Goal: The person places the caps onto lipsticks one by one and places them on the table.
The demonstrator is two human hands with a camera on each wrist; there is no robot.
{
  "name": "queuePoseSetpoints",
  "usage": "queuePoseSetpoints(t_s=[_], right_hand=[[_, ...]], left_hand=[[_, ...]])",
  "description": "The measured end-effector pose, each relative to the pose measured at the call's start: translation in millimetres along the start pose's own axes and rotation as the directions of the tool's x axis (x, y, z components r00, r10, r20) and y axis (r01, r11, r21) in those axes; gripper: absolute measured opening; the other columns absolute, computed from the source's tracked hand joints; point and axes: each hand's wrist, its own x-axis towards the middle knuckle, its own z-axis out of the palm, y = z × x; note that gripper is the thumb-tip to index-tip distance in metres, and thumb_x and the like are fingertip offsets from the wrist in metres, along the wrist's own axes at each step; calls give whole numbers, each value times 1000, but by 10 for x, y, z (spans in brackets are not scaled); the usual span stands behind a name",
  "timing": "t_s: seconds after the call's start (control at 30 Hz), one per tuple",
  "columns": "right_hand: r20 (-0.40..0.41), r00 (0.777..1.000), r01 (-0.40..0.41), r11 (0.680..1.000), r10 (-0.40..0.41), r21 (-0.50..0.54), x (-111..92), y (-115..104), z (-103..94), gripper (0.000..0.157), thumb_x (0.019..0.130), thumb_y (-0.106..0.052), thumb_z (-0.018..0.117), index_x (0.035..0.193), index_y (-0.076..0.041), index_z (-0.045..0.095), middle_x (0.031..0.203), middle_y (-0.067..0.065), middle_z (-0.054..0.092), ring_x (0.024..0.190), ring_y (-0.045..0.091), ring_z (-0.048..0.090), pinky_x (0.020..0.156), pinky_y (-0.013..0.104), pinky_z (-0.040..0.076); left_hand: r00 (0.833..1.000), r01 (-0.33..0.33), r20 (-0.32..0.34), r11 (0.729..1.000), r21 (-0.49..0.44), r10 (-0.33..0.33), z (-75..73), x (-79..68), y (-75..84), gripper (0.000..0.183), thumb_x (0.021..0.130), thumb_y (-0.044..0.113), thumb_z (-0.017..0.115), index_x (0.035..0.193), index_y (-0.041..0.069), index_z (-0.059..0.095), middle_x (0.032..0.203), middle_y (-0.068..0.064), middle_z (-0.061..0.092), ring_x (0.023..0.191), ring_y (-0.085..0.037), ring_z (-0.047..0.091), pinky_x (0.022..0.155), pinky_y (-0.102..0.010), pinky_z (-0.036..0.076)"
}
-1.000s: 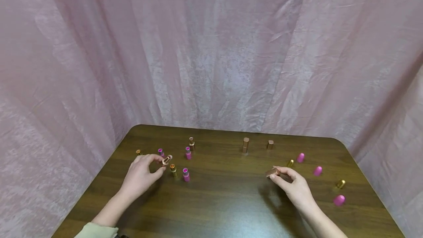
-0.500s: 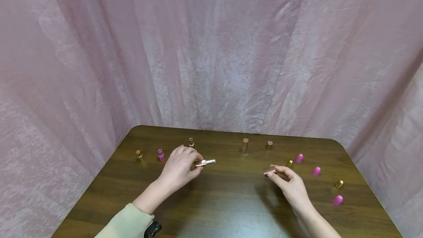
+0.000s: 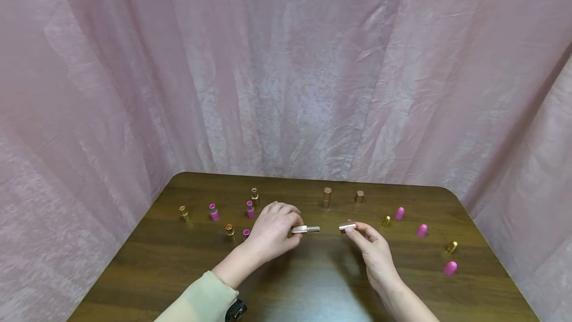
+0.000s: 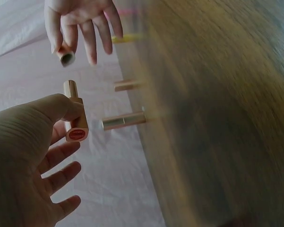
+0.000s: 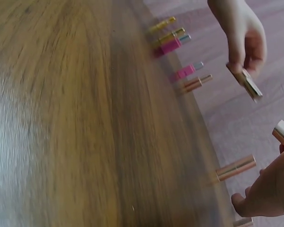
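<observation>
My left hand (image 3: 273, 230) pinches an uncapped rose-gold lipstick tube (image 3: 308, 229) between thumb and fingers, its narrow neck pointing right. A red label on the base of the lipstick tube (image 4: 76, 135) faces the left wrist camera; the other fingers of that hand are spread. Opposite, my right hand (image 3: 374, 252) pinches a rose-gold lipstick cap (image 3: 346, 227). The dark hollow end of the lipstick cap (image 4: 67, 58) shows in the left wrist view, turned toward the neck. A short gap separates tube and cap, both held above the wooden table (image 3: 308, 282).
Left stand uncapped gold tubes (image 3: 184, 213), pink tubes (image 3: 214, 211) and a rose-gold tube (image 3: 255, 197); one pink tube is partly behind the left hand. A capped rose-gold lipstick (image 3: 327, 198) and a cap (image 3: 359, 197) stand at the back. Pink caps (image 3: 422, 230) and gold caps (image 3: 452, 247) stand right.
My left hand has carried the lipstick tube rightward from among the standing tubes, turning it from slanted to level. The right hand has moved slightly left with the cap, narrowing the gap.
</observation>
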Motion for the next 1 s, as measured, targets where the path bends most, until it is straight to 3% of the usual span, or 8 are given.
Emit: queuePoseSetpoints(t_s=[0.4,0.7,1.0], right_hand=[[45,999,-16,995,12,100,-38,50,172,13,95,-12,73,107,-8,69,98,-8,69,98,9,61,95,31,45],[121,991,-87,959,56,268,-74,79,268,5,96,-15,71,98,-19,68,107,-7,65,115,13,54,111,53,31],[132,986,-143,933,104,330,-75,92,291,7,98,-13,67,98,-20,68,111,-4,61,117,20,50,113,55,32]], left_hand=[[1000,24,12,999,-25,-24,60,72,112,13,81,28,79,89,25,70,117,3,69,114,-20,60,109,-48,41],[1000,-1,-9,999,-34,1,60,127,138,14,79,27,81,89,23,72,117,2,70,115,-22,60,109,-46,41],[999,28,21,998,-62,-27,35,158,146,13,80,28,81,90,25,73,119,2,70,118,-21,59,107,-46,42]])
